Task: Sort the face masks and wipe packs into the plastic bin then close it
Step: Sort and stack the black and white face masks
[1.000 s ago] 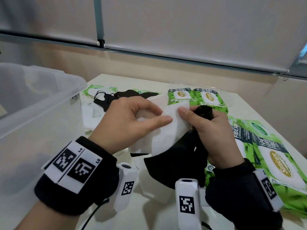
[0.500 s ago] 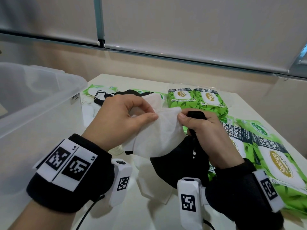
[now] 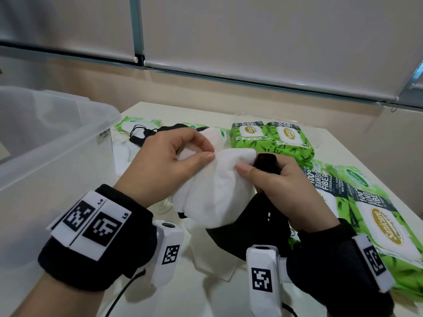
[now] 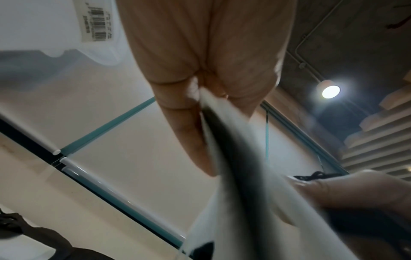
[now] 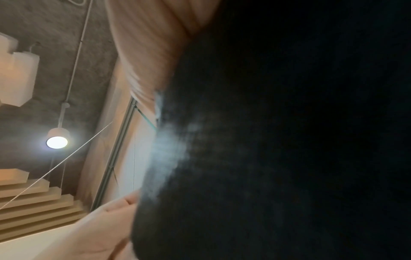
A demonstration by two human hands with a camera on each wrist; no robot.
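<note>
My left hand (image 3: pixel 183 159) pinches the top of a white face mask (image 3: pixel 215 191) held above the table. My right hand (image 3: pixel 270 179) grips a black face mask (image 3: pixel 247 229) that hangs below it, and its thumb presses the white mask's right edge. In the left wrist view the white mask (image 4: pixel 222 126) runs out from between my fingers. The black mask (image 5: pixel 278 140) fills most of the right wrist view. A clear plastic bin (image 3: pixel 52 143) stands open at the left. Green wipe packs (image 3: pixel 270 136) lie behind my hands and more wipe packs (image 3: pixel 377 220) at the right.
More masks lie on the table: a black mask (image 3: pixel 146 133) beside the bin and a white mask (image 3: pixel 212 259) under my hands. The white table (image 3: pixel 338 147) ends close behind the packs, with a wall and window blinds beyond.
Both hands have lifted slightly and drawn together, bunching the white mask between them. The black mask stays in my right hand.
</note>
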